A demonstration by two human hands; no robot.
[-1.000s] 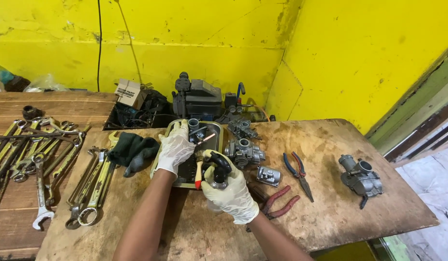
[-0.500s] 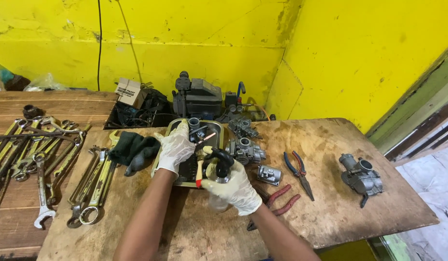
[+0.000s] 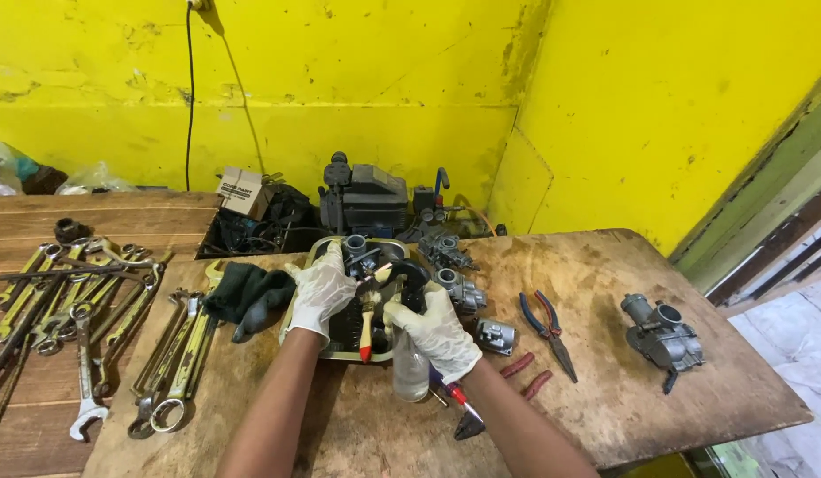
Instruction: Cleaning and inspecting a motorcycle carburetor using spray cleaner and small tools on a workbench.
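My gloved left hand (image 3: 322,292) grips a carburetor (image 3: 362,258) over the tray (image 3: 297,301); my right hand (image 3: 433,327) pinches a red-handled brush (image 3: 368,314) against it. Cleaning looks midway: 3 more carburetors (image 3: 455,270) wait to the right.

Right hand (image 3: 433,329) now lower and nearer the tray's (image 3: 297,305) front edge, brush (image 3: 368,319) tilted more upright; left hand (image 3: 322,288) shifted slightly inward.

I see white gloves on the left hand (image 3: 320,292) and right hand (image 3: 435,326). Brush (image 3: 368,320): pale wood, red tip. Wall (image 3: 605,106): yellow. Worktop (image 3: 605,398): brown wood. Rag (image 3: 249,292): dark green. Pliers (image 3: 545,324): blue and red handles. Carburettor (image 3: 662,331): grey metal.
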